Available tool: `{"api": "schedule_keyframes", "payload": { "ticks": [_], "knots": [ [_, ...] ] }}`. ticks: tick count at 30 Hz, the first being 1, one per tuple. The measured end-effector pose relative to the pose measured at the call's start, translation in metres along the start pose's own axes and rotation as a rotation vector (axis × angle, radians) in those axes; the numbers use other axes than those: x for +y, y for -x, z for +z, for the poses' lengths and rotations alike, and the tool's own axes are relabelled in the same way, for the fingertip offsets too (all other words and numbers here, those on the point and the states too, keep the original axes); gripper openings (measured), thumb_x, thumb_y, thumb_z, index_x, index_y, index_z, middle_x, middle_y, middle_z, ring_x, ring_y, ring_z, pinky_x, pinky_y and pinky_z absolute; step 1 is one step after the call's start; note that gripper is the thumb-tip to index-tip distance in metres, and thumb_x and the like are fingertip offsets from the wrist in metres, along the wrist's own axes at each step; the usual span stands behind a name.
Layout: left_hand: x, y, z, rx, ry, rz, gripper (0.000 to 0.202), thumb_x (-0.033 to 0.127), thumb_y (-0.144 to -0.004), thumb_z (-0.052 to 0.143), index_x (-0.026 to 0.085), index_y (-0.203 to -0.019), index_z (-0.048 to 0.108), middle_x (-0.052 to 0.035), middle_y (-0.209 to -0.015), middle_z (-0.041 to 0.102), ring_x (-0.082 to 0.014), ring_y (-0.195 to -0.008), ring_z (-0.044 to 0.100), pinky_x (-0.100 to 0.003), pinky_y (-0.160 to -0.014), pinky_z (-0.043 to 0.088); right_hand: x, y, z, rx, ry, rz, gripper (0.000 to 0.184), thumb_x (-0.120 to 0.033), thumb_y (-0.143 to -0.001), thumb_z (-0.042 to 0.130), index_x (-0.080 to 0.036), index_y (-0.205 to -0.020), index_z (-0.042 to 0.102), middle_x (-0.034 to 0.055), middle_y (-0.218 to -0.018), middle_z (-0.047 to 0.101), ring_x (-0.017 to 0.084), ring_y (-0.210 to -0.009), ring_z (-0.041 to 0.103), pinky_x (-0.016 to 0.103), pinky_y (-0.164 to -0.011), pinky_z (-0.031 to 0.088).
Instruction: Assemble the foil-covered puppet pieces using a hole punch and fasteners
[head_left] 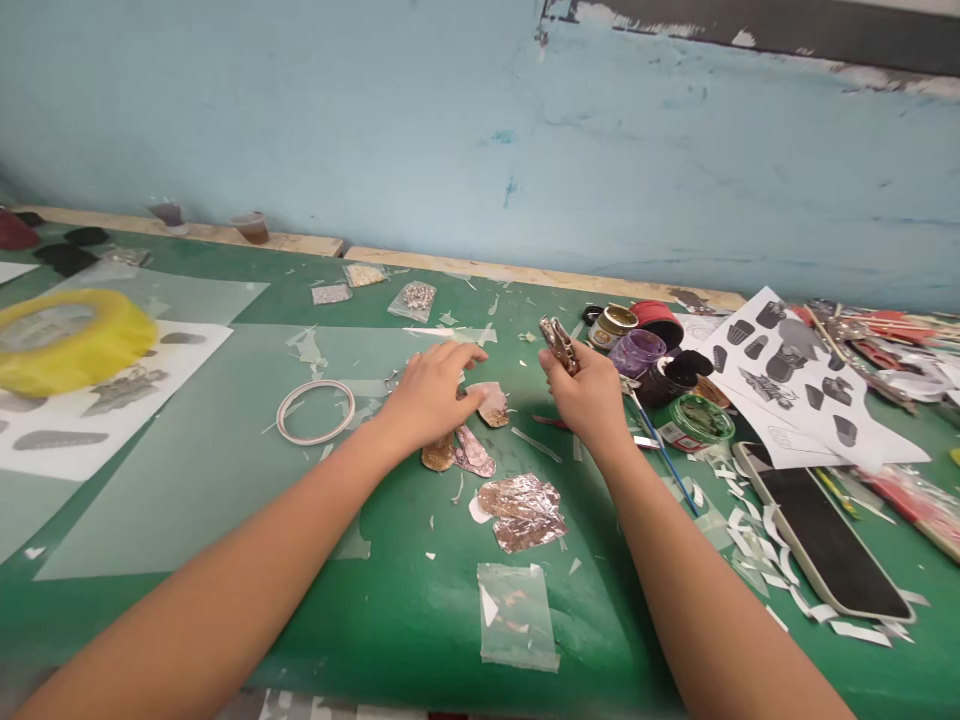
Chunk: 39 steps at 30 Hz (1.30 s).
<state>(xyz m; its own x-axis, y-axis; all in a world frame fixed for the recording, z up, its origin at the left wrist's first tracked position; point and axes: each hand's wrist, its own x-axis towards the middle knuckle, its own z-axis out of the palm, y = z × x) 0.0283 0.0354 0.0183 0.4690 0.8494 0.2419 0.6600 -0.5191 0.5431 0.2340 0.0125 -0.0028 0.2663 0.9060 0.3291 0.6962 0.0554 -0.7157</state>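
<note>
My left hand point(431, 395) is held low over the green table, its fingers apart and bent, with the thumb beside a pale pink-and-brown cut piece point(493, 404). Below its palm lie a gold-brown piece point(438, 454) and a pinkish shiny piece point(475, 452), both partly covered. My right hand point(589, 390) is closed, pinching a small shiny brown-and-silver piece point(559, 345) whose kind I cannot make out. Nearer the front edge lies crumpled copper-coloured foil point(523, 512) with a clear plastic bag point(517, 615) in front of it.
A roll of white tape point(315, 412) lies left of my hands, with a large yellow tape roll point(82, 340) farther left. Paint jars point(697, 420), a blue brush point(664, 450), printed sheets point(795, 380) and a phone point(825, 535) crowd the right. Paper scraps surround the phone.
</note>
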Motion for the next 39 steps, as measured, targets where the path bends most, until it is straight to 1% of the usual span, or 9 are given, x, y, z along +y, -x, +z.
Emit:
{"api": "schedule_keyframes", "payload": {
  "ticks": [3,6,10,13,17,23,28,35,39],
  "knots": [
    [-0.001,0.004,-0.023,-0.092,-0.129,-0.091,0.016,0.034,-0.079,0.057,0.020,-0.085,0.062,-0.0083,-0.091,0.065,-0.0250,-0.082,0.058,-0.036,-0.075,0.043,-0.002,0.000,0.000,0.023,-0.009,0.023,0.027,-0.043,-0.083,0.048,-0.022,-0.066,0.044,-0.0023,-0.053,0.045,0.014,-0.054,0.044,0.026,-0.054,0.030],
    [0.003,0.015,-0.040,-0.198,-0.299,-0.181,0.019,0.039,-0.072,0.064,0.021,-0.078,0.061,-0.0070,-0.079,0.064,-0.0231,-0.068,0.057,-0.032,-0.063,0.042,-0.007,0.001,0.000,0.015,-0.006,0.038,0.028,-0.042,-0.080,0.050,-0.022,-0.062,0.041,-0.0029,-0.050,0.042,0.013,-0.052,0.041,0.026,-0.053,0.027],
    [0.014,0.026,-0.038,-0.329,-0.340,-0.280,0.031,0.043,-0.060,0.074,0.021,-0.065,0.053,-0.0050,-0.065,0.058,-0.0248,-0.063,0.059,-0.032,-0.058,0.042,-0.010,0.003,0.001,-0.021,0.007,0.046,0.031,-0.041,-0.078,0.052,-0.022,-0.058,0.038,-0.0043,-0.048,0.036,0.012,-0.050,0.038,0.026,-0.052,0.025],
    [0.021,0.028,-0.030,-0.322,-0.353,-0.331,0.043,0.046,-0.052,0.080,0.020,-0.075,0.056,-0.0111,-0.084,0.062,-0.0351,-0.082,0.063,-0.038,-0.066,0.046,-0.011,0.004,0.002,-0.049,0.006,0.031,0.033,-0.041,-0.078,0.052,-0.022,-0.057,0.035,-0.0046,-0.047,0.035,0.011,-0.050,0.036,0.026,-0.052,0.024],
    [0.021,0.026,-0.027,-0.367,-0.431,-0.331,0.044,0.046,-0.060,0.078,0.018,-0.087,0.058,-0.0174,-0.099,0.061,-0.0403,-0.095,0.062,-0.043,-0.073,0.048,-0.010,0.006,0.005,-0.063,0.025,0.011,0.033,-0.040,-0.078,0.051,-0.022,-0.056,0.035,-0.0043,-0.047,0.038,0.011,-0.050,0.033,0.026,-0.051,0.023],
    [0.017,0.022,-0.038,-0.457,-0.425,-0.334,0.037,0.036,-0.067,0.074,0.018,-0.095,0.058,-0.0167,-0.104,0.064,-0.0381,-0.096,0.063,-0.042,-0.077,0.047,-0.009,0.008,0.009,-0.092,0.015,0.024,0.034,-0.041,-0.079,0.051,-0.022,-0.057,0.033,-0.0049,-0.047,0.036,0.010,-0.049,0.033,0.026,-0.050,0.023],
    [0.015,0.019,-0.042,-0.547,-0.360,-0.333,0.049,0.039,-0.070,0.069,0.020,-0.111,0.050,-0.0147,-0.114,0.064,-0.0345,-0.100,0.063,-0.037,-0.075,0.046,-0.010,0.008,0.011,-0.113,0.020,0.039,0.034,-0.042,-0.079,0.051,-0.022,-0.057,0.034,-0.0047,-0.047,0.036,0.011,-0.048,0.034,0.026,-0.051,0.024],
    [0.011,0.016,-0.039,-0.511,-0.294,-0.381,0.049,0.037,-0.079,0.056,0.019,-0.123,0.045,-0.0154,-0.102,0.069,-0.0340,-0.087,0.065,-0.034,-0.067,0.042,-0.014,0.010,0.009,-0.145,0.031,0.018,0.033,-0.041,-0.079,0.050,-0.022,-0.057,0.034,-0.0044,-0.046,0.037,0.011,-0.048,0.033,0.027,-0.052,0.024],
    [0.003,0.013,-0.036,-0.487,-0.233,-0.383,0.056,0.039,-0.077,0.060,0.021,-0.128,0.047,-0.0147,-0.113,0.066,-0.0323,-0.090,0.064,-0.031,-0.065,0.039,-0.015,0.011,0.009,-0.156,0.034,0.001,0.034,-0.041,-0.079,0.049,-0.022,-0.056,0.033,-0.0042,-0.046,0.038,0.011,-0.050,0.033,0.027,-0.052,0.023]
  ]
}}
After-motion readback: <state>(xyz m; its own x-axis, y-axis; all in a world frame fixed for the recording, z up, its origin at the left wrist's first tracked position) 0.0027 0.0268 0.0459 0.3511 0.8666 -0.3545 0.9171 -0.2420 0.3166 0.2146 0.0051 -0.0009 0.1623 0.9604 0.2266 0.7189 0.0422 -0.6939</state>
